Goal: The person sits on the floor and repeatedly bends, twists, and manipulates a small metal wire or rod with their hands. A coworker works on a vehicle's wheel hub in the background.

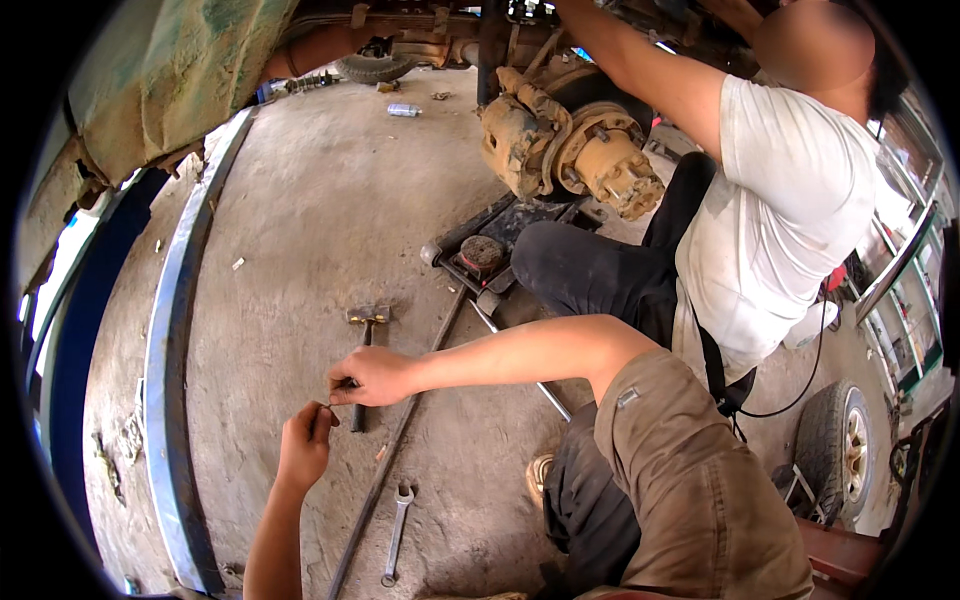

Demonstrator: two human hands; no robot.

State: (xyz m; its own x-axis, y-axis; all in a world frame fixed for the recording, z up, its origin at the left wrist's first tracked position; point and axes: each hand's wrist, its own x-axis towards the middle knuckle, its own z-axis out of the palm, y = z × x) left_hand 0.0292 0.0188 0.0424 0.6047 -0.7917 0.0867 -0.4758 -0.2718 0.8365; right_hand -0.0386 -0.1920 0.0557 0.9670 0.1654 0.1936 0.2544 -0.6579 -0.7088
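My left hand and my right hand meet over the concrete floor, fingertips nearly touching. Both are closed in a pinch around something small and dark, too small to name. Under my right hand lies a hammer with a dark handle; the hand hides the middle of that handle. A long thin metal bar runs along the floor beneath my right forearm. Closer to me, a combination wrench rests beside the bar.
To the right a co-worker in a white shirt sits, arms raised near a rusty wheel hub. Below it stands a floor jack. A blue metal rail lies left. A wheel stands at right; rusty vehicle bodywork hangs overhead.
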